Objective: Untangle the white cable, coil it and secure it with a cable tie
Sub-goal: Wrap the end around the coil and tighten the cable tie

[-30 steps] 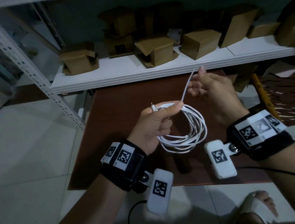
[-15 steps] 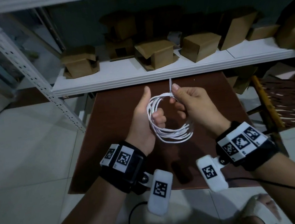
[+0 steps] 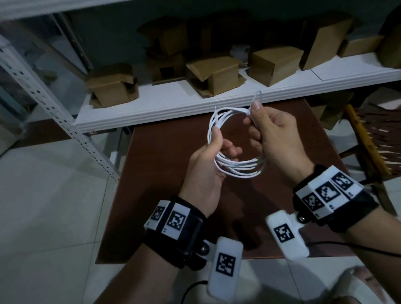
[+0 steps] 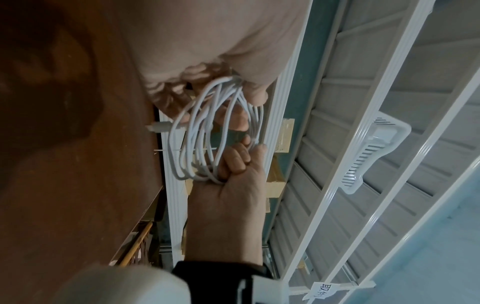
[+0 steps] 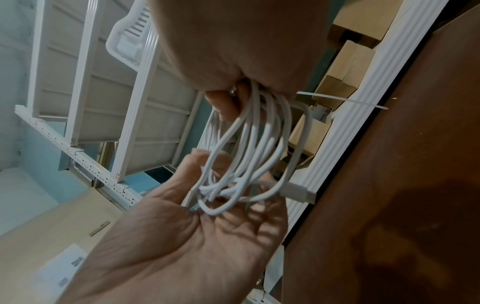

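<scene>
- The left hand [image 3: 206,173] was curled round the left side of the coiled white cable [image 3: 238,170], thumb on top of the strands and fingers passing through the loop.
- The right hand [image 3: 275,136] pinched the top right of the coil between thumb and forefinger, where a thin cable tie [image 3: 255,97] stuck up above the fingertips; its other fingers curled behind the coil.
- The cable hung as several round loops in the air between the two hands, held above the table and not touching it.
- In the right wrist view, the cable's plug [image 5: 298,192] pointed out of the bottom of the coil and the tail of the tie [image 5: 345,100] stuck out sideways past the strands.
- Both wrists wore black bands [image 3: 177,235] with square black-and-white markers.
- Below the hands stood a brown table [image 3: 163,178] on a pale tiled floor [image 3: 44,224].
- Beyond the table ran a white shelf [image 3: 167,106] holding several cardboard boxes [image 3: 215,76], some with open flaps.
- A white perforated metal post [image 3: 54,108] slanted down on the left.
- To the right stood a wooden chair with a woven seat [image 3: 385,137].
- Nothing stood between the hands and the coil.
</scene>
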The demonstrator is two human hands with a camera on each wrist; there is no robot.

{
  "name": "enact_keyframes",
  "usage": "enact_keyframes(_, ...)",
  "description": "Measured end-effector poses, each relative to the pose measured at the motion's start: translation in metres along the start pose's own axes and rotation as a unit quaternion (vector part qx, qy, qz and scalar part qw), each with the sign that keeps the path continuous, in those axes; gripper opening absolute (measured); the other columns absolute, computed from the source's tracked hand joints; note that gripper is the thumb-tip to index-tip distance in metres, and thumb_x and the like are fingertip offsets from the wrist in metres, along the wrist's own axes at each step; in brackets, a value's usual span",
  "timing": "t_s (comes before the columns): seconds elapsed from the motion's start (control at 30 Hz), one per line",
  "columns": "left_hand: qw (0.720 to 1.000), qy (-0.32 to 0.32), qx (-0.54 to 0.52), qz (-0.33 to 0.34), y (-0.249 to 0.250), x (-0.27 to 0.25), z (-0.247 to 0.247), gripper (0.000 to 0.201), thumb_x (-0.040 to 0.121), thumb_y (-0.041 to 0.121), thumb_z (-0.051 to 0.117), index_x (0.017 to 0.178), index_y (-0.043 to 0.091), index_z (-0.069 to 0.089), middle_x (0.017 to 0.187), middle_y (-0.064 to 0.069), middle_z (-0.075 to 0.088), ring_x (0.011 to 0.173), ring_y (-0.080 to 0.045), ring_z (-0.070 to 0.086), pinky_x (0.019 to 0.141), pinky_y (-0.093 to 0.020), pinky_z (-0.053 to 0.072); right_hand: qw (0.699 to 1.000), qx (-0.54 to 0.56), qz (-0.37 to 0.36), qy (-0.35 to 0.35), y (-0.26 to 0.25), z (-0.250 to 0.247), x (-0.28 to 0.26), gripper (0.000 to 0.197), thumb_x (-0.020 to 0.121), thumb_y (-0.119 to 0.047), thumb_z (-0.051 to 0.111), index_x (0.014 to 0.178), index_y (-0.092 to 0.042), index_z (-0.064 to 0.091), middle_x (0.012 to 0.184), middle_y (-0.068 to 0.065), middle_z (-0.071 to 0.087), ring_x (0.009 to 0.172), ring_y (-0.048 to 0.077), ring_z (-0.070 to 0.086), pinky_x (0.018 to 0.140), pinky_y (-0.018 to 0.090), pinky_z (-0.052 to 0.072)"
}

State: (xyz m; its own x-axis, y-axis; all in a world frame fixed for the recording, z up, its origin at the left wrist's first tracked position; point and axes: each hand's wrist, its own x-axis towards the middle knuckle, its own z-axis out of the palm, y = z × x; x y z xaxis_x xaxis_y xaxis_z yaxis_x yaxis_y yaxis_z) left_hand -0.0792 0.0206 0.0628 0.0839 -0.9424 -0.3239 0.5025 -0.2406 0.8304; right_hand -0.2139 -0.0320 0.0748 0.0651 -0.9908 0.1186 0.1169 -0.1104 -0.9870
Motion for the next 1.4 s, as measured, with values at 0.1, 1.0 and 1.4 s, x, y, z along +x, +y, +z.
enact_keyframes(0.1,1.0,-0.011,0.004,-0.017,0.005,-0.002,0.0,0.039,0.102,0.045,0.061,0.078,0.014,0.063,0.067,-0.002,0.062,0.079,-0.018,0.068,0.078,-0.031,0.051,1.0,0.001,-0.001,0.004,0.0,-0.001,0.001,0.043,0.108,-0.041,0.052,0.089,-0.004,0.062,0.053,-0.005,0.043,0.045,0.009,0.038,0.043,0.022,0.03)
enact_keyframes(1.0,0.997,-0.038,-0.029,0.053,0.012,-0.004,0.002,0.036,0.109,0.038,0.051,0.107,0.004,0.062,0.073,-0.005,0.063,0.073,-0.02,0.064,0.084,-0.039,0.056,0.999,0.02,-0.028,0.004,-0.005,0.003,-0.006,0.041,0.11,-0.037,0.049,0.088,-0.004,0.06,0.056,0.001,0.041,0.044,0.013,0.037,0.041,0.022,0.032)
enact_keyframes(1.4,0.979,-0.09,-0.18,0.031,0.012,0.003,-0.004,0.041,0.112,0.044,0.038,0.089,0.013,0.052,0.05,0.011,0.031,0.046,-0.006,0.033,0.054,-0.021,0.043,0.997,0.052,-0.022,-0.043,-0.001,0.006,-0.006,0.039,0.111,-0.034,0.048,0.092,-0.002,0.062,0.056,0.0,0.043,0.044,0.015,0.039,0.046,0.029,0.03)
